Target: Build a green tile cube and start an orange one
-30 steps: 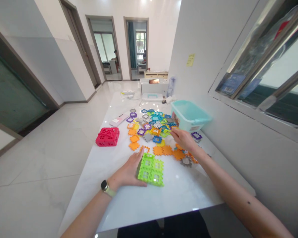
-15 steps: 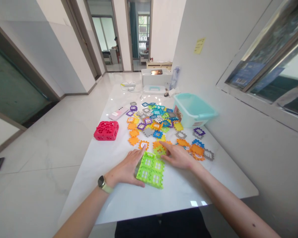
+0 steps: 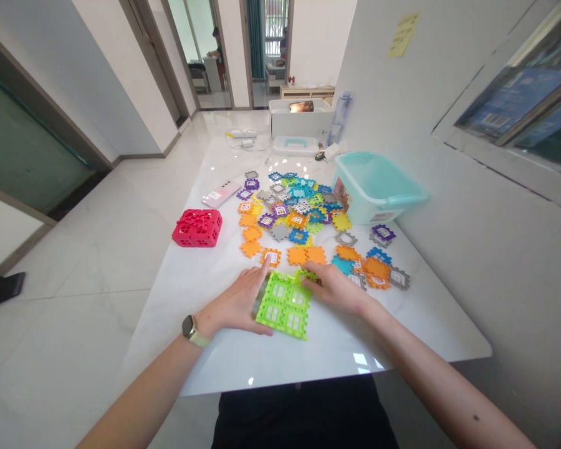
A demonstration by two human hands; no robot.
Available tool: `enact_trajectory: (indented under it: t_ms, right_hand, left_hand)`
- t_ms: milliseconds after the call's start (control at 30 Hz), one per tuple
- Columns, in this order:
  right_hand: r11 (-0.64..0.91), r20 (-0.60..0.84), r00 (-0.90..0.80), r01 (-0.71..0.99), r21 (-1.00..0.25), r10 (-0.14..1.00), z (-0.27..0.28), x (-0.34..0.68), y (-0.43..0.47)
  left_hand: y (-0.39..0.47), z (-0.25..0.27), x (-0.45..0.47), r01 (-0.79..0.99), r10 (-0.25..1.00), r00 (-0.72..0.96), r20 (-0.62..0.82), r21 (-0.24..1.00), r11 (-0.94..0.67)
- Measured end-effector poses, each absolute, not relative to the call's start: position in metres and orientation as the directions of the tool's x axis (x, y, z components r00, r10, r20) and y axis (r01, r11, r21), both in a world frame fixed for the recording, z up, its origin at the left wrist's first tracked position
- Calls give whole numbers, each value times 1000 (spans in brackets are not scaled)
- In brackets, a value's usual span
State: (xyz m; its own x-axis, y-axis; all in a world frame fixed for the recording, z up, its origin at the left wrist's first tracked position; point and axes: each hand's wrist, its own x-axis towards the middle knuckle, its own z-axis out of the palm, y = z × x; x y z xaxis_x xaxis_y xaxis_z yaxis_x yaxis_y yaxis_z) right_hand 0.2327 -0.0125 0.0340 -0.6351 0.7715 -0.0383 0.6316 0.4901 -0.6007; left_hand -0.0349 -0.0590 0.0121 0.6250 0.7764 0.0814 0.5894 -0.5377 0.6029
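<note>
A lime-green panel of interlocking window tiles (image 3: 285, 307) rests on the table in front of me. My left hand (image 3: 238, 304) grips it by its left side, with the index finger stretched forward and the thumb along the near corner. Between the fingers of my right hand (image 3: 334, 287) is a single lime-green window tile (image 3: 303, 276), partly covered by those fingers. That tile meets the panel's far right corner; whether the teeth are locked together I cannot tell. Just beyond lie two flat orange tiles (image 3: 298, 255) and an orange window tile (image 3: 271, 256).
A red block built of tiles (image 3: 197, 229) and a pink phone (image 3: 221, 194) are at the left. Loose coloured tiles (image 3: 280, 232) spread across the middle. To the right stands a teal tub (image 3: 378, 184) by the wall, with more tiles (image 3: 376, 268) nearer me.
My right hand has brought the green tile from over the orange tiles back against the panel's far corner. My left hand keeps its hold. The view has tilted down slightly.
</note>
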Motion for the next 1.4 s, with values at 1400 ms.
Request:
enact_trajectory:
  t_ms: [1400]
  right_hand:
    - [459, 305, -367, 825, -329, 879, 35, 225, 2]
  left_hand:
    - [-56, 8, -36, 548, 744, 664, 71, 631, -549]
